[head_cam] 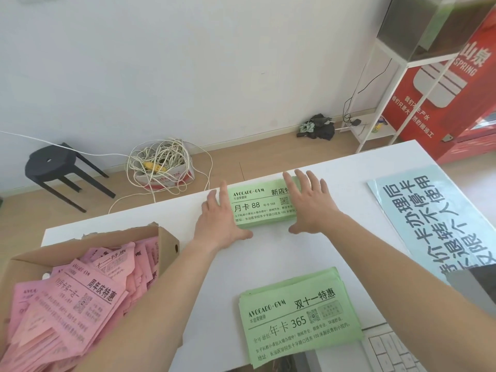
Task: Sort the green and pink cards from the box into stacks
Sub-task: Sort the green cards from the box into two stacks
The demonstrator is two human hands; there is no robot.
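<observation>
- The step in hand appears to be squaring up a far green stack: it lies on the white tabletop directly between the two grips.
- The left grip is flat and open, its straight fingers laid along the stack's left short edge. It holds nothing.
- The right grip is also flat and open, with its fingers spread over the stack's right end and its thumb low at the near corner. It presses rather than clasps.
- This stack looks thick and fairly even, pale green with black print, though its near edge shows slightly stepped sheets.
- A second green stack lies well short of both grips, nearer the person. It bears a different print and its edges are fanned and loose.
- The cardboard box stands behind and outside the left grip, beside that forearm. It is crammed with pink cards lying jumbled at many angles, some of them bent.
- No pink stack is on the tabletop yet, so sorting seems about half done.
- The next move likely calls for drawing back to the box, pinching out pink cards, and choosing bare tabletop clear of both green stacks.
</observation>
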